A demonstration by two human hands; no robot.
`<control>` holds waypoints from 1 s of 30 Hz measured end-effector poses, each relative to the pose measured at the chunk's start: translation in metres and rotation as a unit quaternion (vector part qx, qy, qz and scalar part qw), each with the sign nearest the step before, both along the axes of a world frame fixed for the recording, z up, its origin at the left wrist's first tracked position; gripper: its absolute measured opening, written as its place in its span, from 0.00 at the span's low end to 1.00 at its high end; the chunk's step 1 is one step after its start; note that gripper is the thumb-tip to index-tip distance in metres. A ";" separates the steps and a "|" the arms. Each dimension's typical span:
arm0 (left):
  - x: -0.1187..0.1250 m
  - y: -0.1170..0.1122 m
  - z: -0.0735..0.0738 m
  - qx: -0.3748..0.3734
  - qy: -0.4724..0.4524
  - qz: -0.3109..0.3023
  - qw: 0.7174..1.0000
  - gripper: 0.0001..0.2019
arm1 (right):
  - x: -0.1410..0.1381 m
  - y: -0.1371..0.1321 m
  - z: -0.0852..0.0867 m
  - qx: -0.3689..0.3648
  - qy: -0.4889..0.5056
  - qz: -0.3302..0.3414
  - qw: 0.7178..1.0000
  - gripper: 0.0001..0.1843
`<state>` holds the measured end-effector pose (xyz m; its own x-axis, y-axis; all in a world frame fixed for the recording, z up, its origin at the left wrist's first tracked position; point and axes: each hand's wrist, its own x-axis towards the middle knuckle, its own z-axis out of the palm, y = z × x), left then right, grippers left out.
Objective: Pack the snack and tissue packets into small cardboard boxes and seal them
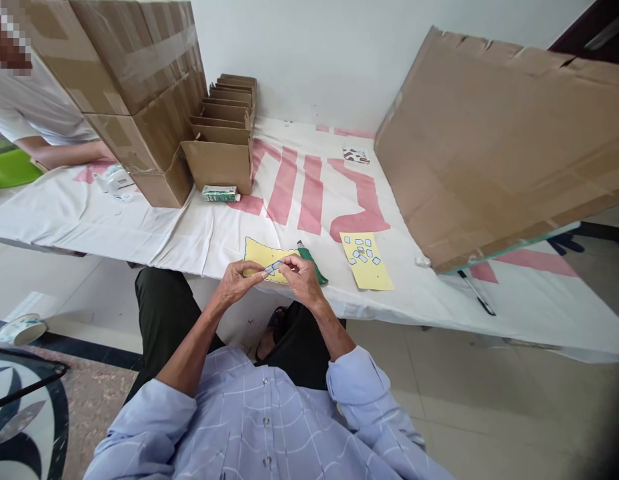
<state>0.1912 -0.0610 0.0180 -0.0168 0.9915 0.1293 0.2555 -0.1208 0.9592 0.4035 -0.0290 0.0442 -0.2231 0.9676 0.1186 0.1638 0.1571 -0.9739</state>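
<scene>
Over the table's front edge, my left hand and my right hand meet with fingertips pinched. Between them is a small pale-blue paper piece with a dark blue outline, gripped from both sides. Just behind and beneath the fingers lies a yellow sheet with a blue wavy border, partly covered by the hands. A green object with a grey tip lies against the right hand's outer side; its kind is unclear. Farther right, a yellow strip of paper bears several small blue-outlined pieces.
Stacked cardboard boxes and a row of open cartons stand at the left, a small green-and-white box before them. A big cardboard panel leans at the right. Another person's arm rests on the table at far left.
</scene>
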 end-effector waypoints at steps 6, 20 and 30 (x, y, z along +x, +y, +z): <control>0.005 0.007 -0.007 -0.023 -0.029 0.008 0.999 0.22 | -0.002 -0.002 -0.009 -0.022 0.003 0.003 1.000 0.15; 0.015 0.009 -0.003 -0.032 0.022 0.000 0.999 0.19 | 0.008 -0.012 -0.022 0.023 -0.046 -0.104 0.993 0.12; -0.008 0.013 -0.024 -0.104 -0.027 0.044 0.993 0.23 | 0.181 0.005 0.008 -0.006 -0.089 -0.306 0.948 0.19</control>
<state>0.1836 -0.0485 -0.0056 -0.1055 0.9911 -0.0808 0.2047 0.1012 0.9736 0.5843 -0.0243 0.0520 0.3656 0.9229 0.1210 0.3837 -0.0310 -0.9230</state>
